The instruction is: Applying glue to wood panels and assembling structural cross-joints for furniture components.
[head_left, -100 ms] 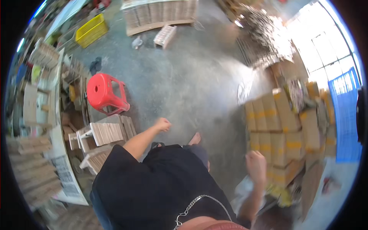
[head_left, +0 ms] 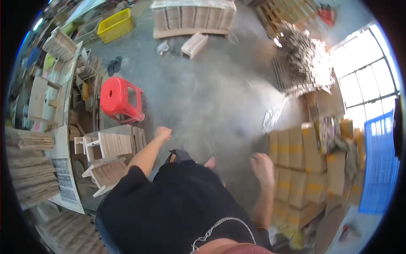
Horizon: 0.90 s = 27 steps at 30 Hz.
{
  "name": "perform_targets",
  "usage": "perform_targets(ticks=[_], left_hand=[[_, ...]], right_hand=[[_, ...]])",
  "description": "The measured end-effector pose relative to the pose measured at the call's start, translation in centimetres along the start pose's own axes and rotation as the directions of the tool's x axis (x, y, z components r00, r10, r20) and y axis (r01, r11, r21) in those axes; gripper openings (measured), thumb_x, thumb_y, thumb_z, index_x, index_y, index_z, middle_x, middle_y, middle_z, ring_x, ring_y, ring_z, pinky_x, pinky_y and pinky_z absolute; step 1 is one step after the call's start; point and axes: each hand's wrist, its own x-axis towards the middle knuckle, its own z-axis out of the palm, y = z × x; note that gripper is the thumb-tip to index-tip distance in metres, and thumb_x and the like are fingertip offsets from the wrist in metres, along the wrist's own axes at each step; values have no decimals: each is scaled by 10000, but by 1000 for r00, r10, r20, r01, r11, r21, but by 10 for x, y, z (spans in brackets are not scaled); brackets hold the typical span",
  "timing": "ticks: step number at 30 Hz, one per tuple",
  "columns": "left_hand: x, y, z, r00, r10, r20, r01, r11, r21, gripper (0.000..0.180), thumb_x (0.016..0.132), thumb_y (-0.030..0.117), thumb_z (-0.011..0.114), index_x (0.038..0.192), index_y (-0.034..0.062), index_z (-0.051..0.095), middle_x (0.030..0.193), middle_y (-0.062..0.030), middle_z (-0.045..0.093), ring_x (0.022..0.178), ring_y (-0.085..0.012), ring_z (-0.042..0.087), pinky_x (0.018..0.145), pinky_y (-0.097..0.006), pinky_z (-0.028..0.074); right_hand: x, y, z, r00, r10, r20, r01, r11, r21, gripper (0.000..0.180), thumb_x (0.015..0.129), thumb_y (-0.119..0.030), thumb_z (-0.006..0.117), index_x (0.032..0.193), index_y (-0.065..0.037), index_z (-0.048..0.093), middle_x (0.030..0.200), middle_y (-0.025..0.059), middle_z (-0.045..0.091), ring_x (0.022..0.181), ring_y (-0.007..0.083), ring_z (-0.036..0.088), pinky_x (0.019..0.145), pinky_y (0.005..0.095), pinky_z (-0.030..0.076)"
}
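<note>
My left hand (head_left: 163, 134) hangs over the floor, nearest the stacked wooden pieces and the stool. Its fingers are curled, and nothing shows in them. Out to the right, my right hand (head_left: 263, 167) is held in front of the carton stack, slightly blurred, with its fingers bent in and no object visible. Neither hand touches anything. A red plastic stool (head_left: 122, 99) stands ahead of my left hand. Small pale wooden crates (head_left: 112, 146) are piled to the left of that hand. Brown cartons (head_left: 292, 152) with yellow tape are stacked at the right.
A workbench (head_left: 69, 169) bearing wooden boards runs along the left. Farther off are a yellow crate (head_left: 115, 26), a loaded pallet (head_left: 192, 19), a small wooden crate (head_left: 194, 45) on the floor and a heap of strips (head_left: 302, 59). A blue mesh panel (head_left: 377, 161) stands far right.
My view has shifted, so the far pallet and floor crate sit lower and farther right. Both hands appear farther left in the picture, and the right one also higher.
</note>
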Motion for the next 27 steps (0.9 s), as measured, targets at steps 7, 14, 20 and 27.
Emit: perform_targets(ticks=[7,14,20,27], left_hand=[[41,82,-50,969,-110,-222,-12,875,-485,125,931,116,688,980,5,654,816,-88,667,654,-178,665,507,-314,530],[243,-2,-73,928,295,-227,-240,941,239,156,931,126,691,844,3,650,787,-113,669,639,-224,674,520,-344,541],[297,303,-40,938,-251,-239,103,861,-498,132,908,130,678,865,6,661,705,-82,649,560,-162,614,465,-292,473],[390,411,-62,915,-174,-365,-94,787,-609,243,954,158,670,1109,-24,628,922,-86,692,742,-170,685,632,-269,543]], right_hand=[[290,-123,27,769,-542,337,348,799,490,278,898,-231,642,1097,-51,713,1068,184,707,1014,372,665,883,443,532],[488,-72,102,829,-352,433,338,934,113,329,926,-301,667,1150,-64,699,1036,167,735,959,370,695,848,435,551],[622,-54,43,809,-254,530,85,943,323,315,911,-311,684,1079,-51,739,957,160,754,927,343,724,851,424,560],[847,-59,52,852,-312,420,197,935,295,292,912,-313,658,972,-37,732,917,198,729,889,368,711,790,449,547]])
